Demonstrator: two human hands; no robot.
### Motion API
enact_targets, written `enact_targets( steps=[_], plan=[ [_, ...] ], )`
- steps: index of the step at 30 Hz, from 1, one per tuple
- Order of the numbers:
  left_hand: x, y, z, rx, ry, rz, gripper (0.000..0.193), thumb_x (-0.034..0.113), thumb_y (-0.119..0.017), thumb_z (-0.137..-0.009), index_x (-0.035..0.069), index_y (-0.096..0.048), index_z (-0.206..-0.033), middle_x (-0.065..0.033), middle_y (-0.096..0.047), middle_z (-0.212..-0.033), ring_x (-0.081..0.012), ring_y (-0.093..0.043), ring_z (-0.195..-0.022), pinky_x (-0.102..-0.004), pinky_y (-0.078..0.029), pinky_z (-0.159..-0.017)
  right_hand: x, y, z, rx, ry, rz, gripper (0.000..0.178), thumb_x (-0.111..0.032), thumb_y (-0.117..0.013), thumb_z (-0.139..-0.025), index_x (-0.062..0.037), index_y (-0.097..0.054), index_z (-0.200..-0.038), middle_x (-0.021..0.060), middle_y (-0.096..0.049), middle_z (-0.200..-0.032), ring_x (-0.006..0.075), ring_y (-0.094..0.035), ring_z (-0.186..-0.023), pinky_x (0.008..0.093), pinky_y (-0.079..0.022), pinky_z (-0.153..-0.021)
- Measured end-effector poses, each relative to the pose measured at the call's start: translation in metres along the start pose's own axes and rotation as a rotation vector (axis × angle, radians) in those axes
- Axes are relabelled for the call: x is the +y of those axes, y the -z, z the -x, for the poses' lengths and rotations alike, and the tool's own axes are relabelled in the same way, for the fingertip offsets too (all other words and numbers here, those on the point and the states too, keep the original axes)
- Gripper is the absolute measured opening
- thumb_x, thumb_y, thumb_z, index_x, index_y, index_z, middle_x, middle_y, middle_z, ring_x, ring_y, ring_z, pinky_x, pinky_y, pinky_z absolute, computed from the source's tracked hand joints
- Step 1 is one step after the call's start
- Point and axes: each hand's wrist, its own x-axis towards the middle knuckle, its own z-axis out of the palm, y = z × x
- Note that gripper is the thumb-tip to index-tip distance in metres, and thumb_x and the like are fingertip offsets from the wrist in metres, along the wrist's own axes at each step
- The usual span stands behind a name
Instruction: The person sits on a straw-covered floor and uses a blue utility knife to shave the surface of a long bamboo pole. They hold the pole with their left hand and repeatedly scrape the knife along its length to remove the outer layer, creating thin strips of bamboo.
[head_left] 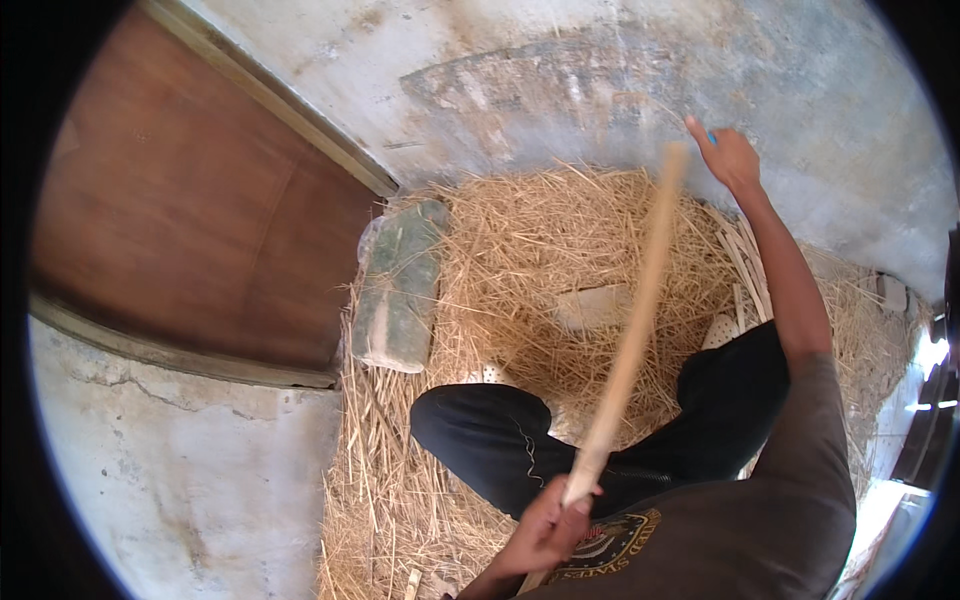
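Stick [632,335] in left hand [545,530], tool [712,137] in right [733,158]

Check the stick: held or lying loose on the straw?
Held. The left hand is closed around the stick toward its lower end, its length slanting across the view over the straw.

My left hand [545,530] curls tight, low and close in; my right arm [793,275] stretches far forward, the right hand [735,158] curled with thumb [700,137] extended.
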Motion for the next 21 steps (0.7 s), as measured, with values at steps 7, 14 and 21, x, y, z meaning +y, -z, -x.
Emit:
enact_targets(
  steps=[7, 14, 21],
  plan=[
    [0.004, 0.036, -0.048, 0.192, -0.157, 0.391, 0.021, 0.020, -0.037, -0.104, 0.002, -0.044, -0.112, -0.0006, -0.038, -0.052, -0.0083, -0.033, -0.033, -0.0223, -0.032, -0.040, -0.066, 0.002, 0.170, -0.151, 0.706, -0.289, 0.062, -0.064, -0.064, -0.079, -0.0072, -0.058, -0.056, 0.0074, -0.048, -0.046, 0.0238, -0.049, -0.041, 0.0382, -0.039, -0.044],
    [0.009, 0.019, -0.060, 0.107, -0.145, 0.365, 0.023, 0.023, -0.038, -0.104, 0.001, -0.044, -0.112, -0.0005, -0.039, -0.053, -0.0074, -0.034, -0.035, -0.0216, -0.032, -0.040, -0.091, 0.012, 0.207, -0.310, 0.886, -0.316, 0.067, -0.073, -0.064, -0.071, -0.0093, -0.056, -0.051, 0.0066, -0.048, -0.043, 0.0248, -0.053, -0.039, 0.0367, -0.040, -0.040],
    [0.018, 0.008, -0.052, 0.202, -0.017, 0.113, 0.023, 0.022, -0.043, -0.103, 0.001, -0.044, -0.112, -0.0001, -0.044, -0.057, -0.0045, -0.037, -0.040, -0.0196, -0.032, -0.038, -0.080, -0.002, 0.173, -0.174, 0.713, -0.243, 0.064, -0.072, -0.069, -0.067, -0.0106, -0.055, -0.051, 0.0053, -0.047, -0.043, 0.0234, -0.050, -0.037, 0.0351, -0.038, -0.040]
  ],
)
